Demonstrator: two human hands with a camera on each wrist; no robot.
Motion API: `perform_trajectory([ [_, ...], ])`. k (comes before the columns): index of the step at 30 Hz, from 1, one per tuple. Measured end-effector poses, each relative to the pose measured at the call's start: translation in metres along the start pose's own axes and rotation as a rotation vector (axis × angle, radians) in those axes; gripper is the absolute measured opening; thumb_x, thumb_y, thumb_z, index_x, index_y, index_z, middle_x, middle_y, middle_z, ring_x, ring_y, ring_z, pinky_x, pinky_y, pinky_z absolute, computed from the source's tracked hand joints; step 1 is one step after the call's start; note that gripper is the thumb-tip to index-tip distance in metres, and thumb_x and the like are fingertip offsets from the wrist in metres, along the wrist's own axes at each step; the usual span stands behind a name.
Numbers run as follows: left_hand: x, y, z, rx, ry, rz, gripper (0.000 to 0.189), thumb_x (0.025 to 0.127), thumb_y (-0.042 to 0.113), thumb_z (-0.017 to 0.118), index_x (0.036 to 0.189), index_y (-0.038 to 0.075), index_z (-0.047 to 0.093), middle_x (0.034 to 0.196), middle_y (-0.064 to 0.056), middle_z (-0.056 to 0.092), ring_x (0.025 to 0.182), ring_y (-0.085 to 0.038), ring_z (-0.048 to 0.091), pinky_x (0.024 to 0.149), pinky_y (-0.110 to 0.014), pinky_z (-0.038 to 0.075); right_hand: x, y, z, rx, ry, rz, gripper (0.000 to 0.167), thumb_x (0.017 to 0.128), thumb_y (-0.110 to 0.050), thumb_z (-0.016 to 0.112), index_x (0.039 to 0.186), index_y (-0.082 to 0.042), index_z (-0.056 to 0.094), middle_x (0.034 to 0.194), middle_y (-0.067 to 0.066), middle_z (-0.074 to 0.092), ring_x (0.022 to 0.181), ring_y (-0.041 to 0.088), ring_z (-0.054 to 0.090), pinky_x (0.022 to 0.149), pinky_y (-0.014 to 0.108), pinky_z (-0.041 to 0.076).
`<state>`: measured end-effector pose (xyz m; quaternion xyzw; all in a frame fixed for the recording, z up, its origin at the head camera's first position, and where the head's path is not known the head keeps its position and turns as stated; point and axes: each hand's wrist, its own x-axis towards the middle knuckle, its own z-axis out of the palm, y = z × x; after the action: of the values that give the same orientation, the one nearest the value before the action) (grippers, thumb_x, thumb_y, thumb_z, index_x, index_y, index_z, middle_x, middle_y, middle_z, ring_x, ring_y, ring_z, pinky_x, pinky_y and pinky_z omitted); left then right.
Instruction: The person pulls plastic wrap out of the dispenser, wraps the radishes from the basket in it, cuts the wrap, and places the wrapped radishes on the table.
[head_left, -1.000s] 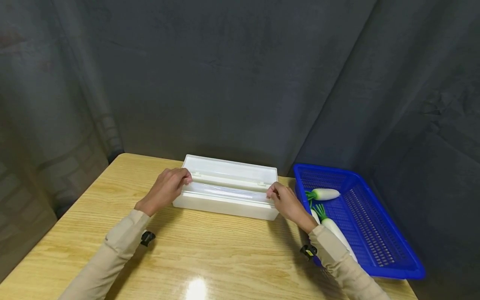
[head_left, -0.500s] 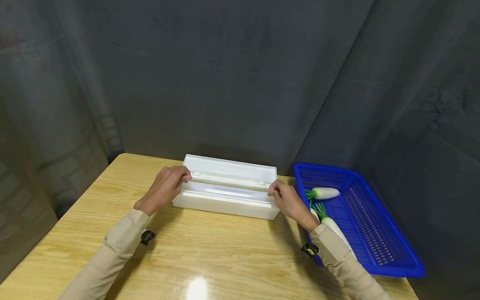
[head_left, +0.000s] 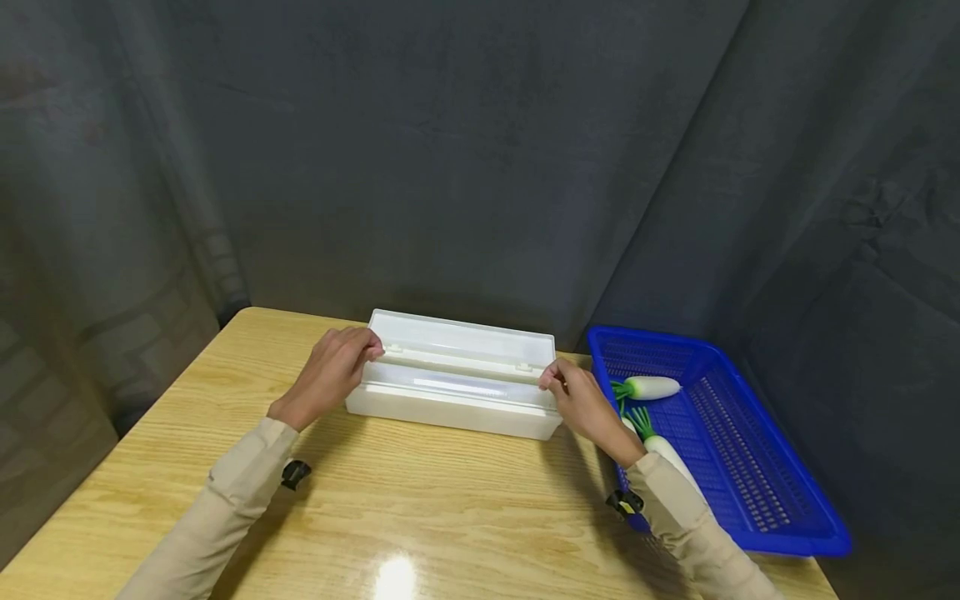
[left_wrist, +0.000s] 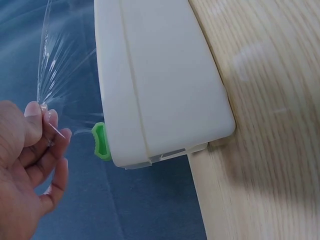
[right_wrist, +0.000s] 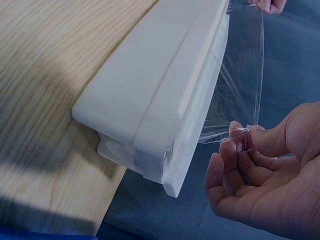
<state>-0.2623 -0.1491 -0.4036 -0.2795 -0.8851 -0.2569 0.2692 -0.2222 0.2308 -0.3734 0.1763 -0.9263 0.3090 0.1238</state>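
Note:
A long white cling film dispenser (head_left: 450, 412) lies on the table with its lid (head_left: 465, 333) raised at the back. Clear cling film (right_wrist: 245, 70) stretches up out of it, pulled taut between both hands. Thumb and fingers of my left hand (head_left: 327, 372) pinch one bunched corner above the dispenser's left end. My right hand (head_left: 585, 412) pinches the opposite corner above the right end. In the left wrist view, a green tab (left_wrist: 101, 141) sticks out near the dispenser's end. The film roll inside is mostly hidden.
At the right stands a blue plastic basket (head_left: 785, 437) holding white radishes (head_left: 656, 387) with green tops; my right forearm passes over its near-left side. A dark curtain (head_left: 450, 167) hangs behind the wooden table (head_left: 420, 517).
My right hand has risen slightly and shifted a little to the right, still pinching the film. The left hand and the dispenser have barely moved.

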Motion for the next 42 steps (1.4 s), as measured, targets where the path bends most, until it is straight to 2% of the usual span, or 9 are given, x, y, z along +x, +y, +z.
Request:
perform_trajectory([
  [7, 0.001, 0.002, -0.003, 0.008, 0.021, 0.014, 0.006, 0.097, 0.002, 0.071, 0.094, 0.004, 0.067, 0.087, -0.008, 0.069, 0.081, -0.023, 0.062, 0.076, -0.043, 0.049, 0.0, -0.003, -0.003, 0.006, 0.004, 0.018, 0.016, 0.103, 0.007, 0.056, 0.091, 0.0, 0.064, 0.088, 0.012, 0.071, 0.078, 0.018, 0.059, 0.072, 0.031, 0.05],
  [15, 0.0, 0.002, -0.004, 0.014, 0.08, 0.062, 0.009, 0.095, 0.001, 0.073, 0.092, 0.005, 0.065, 0.084, -0.007, 0.067, 0.078, -0.022, 0.062, 0.071, -0.041, 0.048, 0.0, -0.005, -0.006, 0.018, 0.004, 0.026, 0.017, 0.104, 0.006, 0.054, 0.093, -0.001, 0.064, 0.089, 0.01, 0.069, 0.077, 0.017, 0.057, 0.069, 0.029, 0.048],
  [20, 0.0, 0.004, -0.005, 0.007, 0.082, 0.061, 0.009, 0.095, 0.001, 0.073, 0.092, 0.005, 0.065, 0.084, -0.006, 0.066, 0.075, -0.019, 0.06, 0.069, -0.04, 0.048, 0.0, -0.004, -0.007, 0.027, 0.011, 0.04, 0.016, 0.105, 0.006, 0.054, 0.094, -0.001, 0.064, 0.089, 0.01, 0.068, 0.076, 0.017, 0.055, 0.069, 0.029, 0.047],
  [30, 0.003, 0.007, -0.012, 0.026, 0.104, 0.081, 0.011, 0.094, 0.001, 0.074, 0.094, 0.005, 0.064, 0.085, -0.006, 0.065, 0.067, -0.016, 0.053, 0.06, -0.035, 0.047, 0.0, -0.005, -0.011, 0.038, 0.054, -0.003, 0.013, 0.103, 0.008, 0.056, 0.095, 0.001, 0.064, 0.09, 0.012, 0.069, 0.081, 0.019, 0.058, 0.072, 0.029, 0.048],
  [42, 0.007, 0.008, -0.014, 0.033, 0.149, 0.135, 0.013, 0.092, -0.002, 0.075, 0.093, 0.005, 0.063, 0.081, -0.004, 0.061, 0.064, -0.012, 0.048, 0.056, -0.032, 0.044, -0.001, -0.008, -0.016, 0.064, 0.076, -0.008, 0.012, 0.104, 0.003, 0.058, 0.094, 0.001, 0.064, 0.091, 0.013, 0.07, 0.082, 0.02, 0.059, 0.073, 0.029, 0.049],
])
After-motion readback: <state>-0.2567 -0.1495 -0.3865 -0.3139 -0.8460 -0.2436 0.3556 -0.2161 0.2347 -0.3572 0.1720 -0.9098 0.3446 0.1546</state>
